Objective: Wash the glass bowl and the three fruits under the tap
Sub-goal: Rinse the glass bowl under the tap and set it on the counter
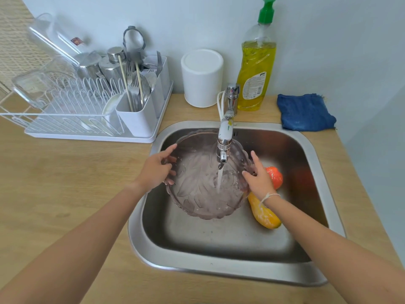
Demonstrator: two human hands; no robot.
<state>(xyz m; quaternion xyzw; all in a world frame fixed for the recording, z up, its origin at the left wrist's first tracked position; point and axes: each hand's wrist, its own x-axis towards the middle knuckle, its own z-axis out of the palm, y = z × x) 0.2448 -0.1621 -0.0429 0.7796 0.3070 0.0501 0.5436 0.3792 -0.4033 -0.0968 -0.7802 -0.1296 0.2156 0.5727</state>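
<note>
A tinted glass bowl (pixel 197 189) with a scalloped rim is held over the steel sink (pixel 219 240), under the tap (pixel 224 139). Water runs from the tap into the bowl. My left hand (pixel 156 170) grips the bowl's left rim, fingers curled inside. My right hand (pixel 258 178) holds the right rim. Two fruits lie in the sink to the right of the bowl: an orange-red one (pixel 275 176) and a yellow-orange elongated one (pixel 265 213), both partly hidden by my right hand and wrist. A third fruit is not visible.
A white dish rack (pixel 87 119) with cutlery, steel cups and glassware stands left of the sink. Behind the sink are a white canister (pixel 201 77) and a yellow dish soap bottle (pixel 257 62). A blue cloth (pixel 304 113) lies at the back right on the wooden counter.
</note>
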